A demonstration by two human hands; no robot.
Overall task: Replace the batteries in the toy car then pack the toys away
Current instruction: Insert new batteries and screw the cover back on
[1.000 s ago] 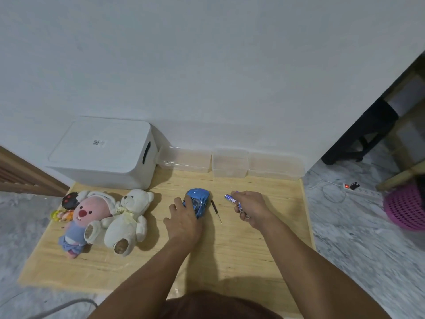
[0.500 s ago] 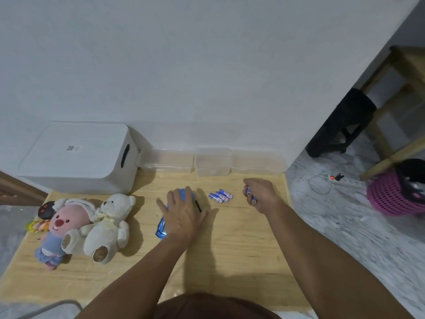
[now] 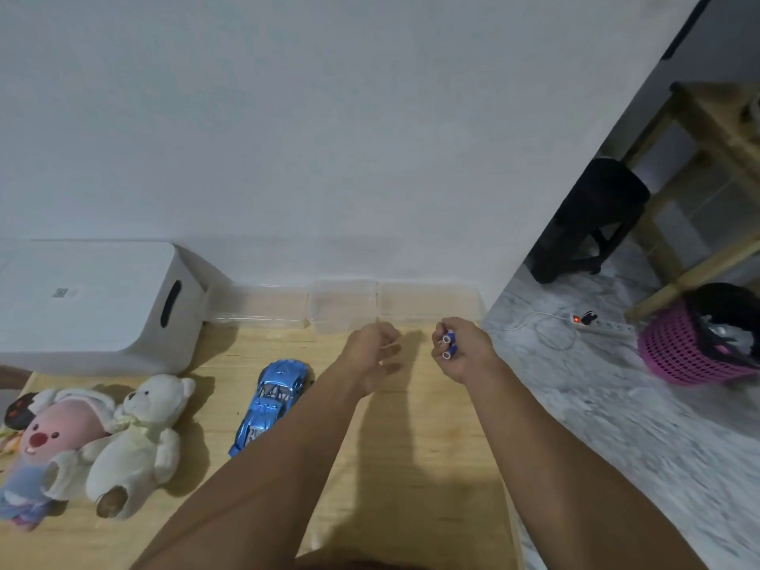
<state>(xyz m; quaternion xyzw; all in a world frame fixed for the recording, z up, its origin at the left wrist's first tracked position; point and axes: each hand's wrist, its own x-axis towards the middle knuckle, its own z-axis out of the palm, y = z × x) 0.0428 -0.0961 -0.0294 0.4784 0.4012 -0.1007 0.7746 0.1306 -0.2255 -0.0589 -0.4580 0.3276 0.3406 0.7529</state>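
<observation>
Left hand (image 3: 372,355) has left the toy car (image 3: 271,401); right hand (image 3: 462,349) (fisted) grips batteries (image 3: 449,345).

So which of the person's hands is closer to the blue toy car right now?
Left. The left hand hangs just right of the blue toy car, its forearm passing beside it. The right hand is farther right, fingers closed on batteries.

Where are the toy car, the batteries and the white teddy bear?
toy car (image 3: 272,401): head view, on its blue roof.
batteries (image 3: 449,345): head view, on the blue ends showing from the right hand's grip.
white teddy bear (image 3: 137,446): head view, on its belly.
</observation>
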